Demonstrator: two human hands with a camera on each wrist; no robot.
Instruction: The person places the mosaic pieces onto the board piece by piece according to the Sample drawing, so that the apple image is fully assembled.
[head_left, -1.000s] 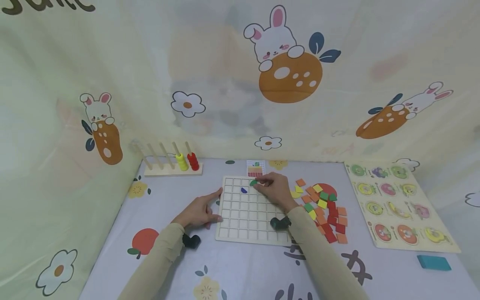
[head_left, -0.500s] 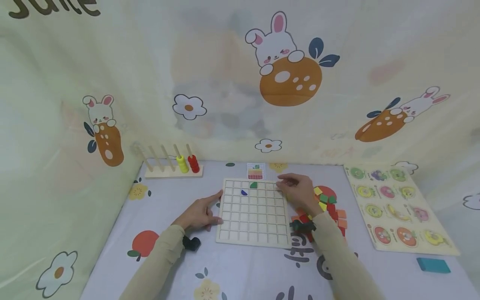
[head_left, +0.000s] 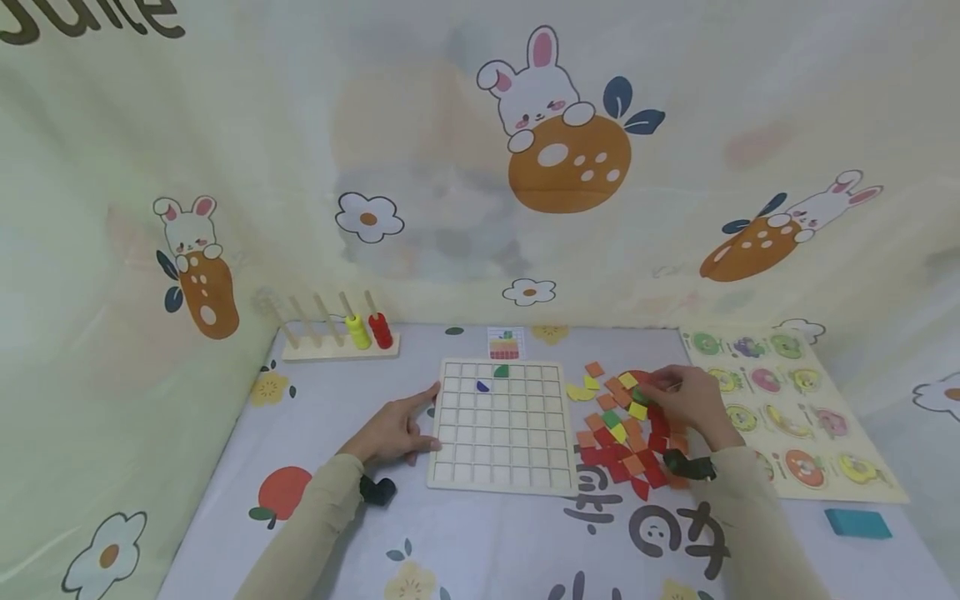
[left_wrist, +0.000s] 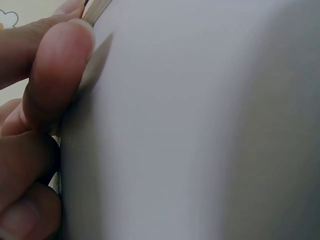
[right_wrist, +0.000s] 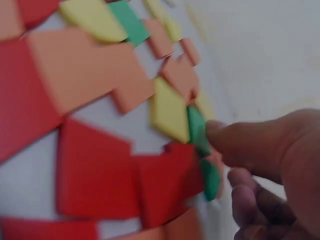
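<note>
Left hand [head_left: 393,429]: bracing the grid board [head_left: 498,431] at its left edge, thumb and index sitting spread
Right hand [head_left: 688,404]: hovering right of the grid board, thumb and fingers sitting apart, seemingly not pinching anything
Green piece [right_wrist: 196,129]: lying right of the grid board; I'd be pinching just its edges

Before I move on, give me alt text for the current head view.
A person's right hand reaches among scattered red, orange, yellow and green pieces, while the left hand touches the left edge of a gridded board holding one green piece and one blue piece. A picture card lies behind it, a pegged rack left, a fruit-picture board right.
</note>
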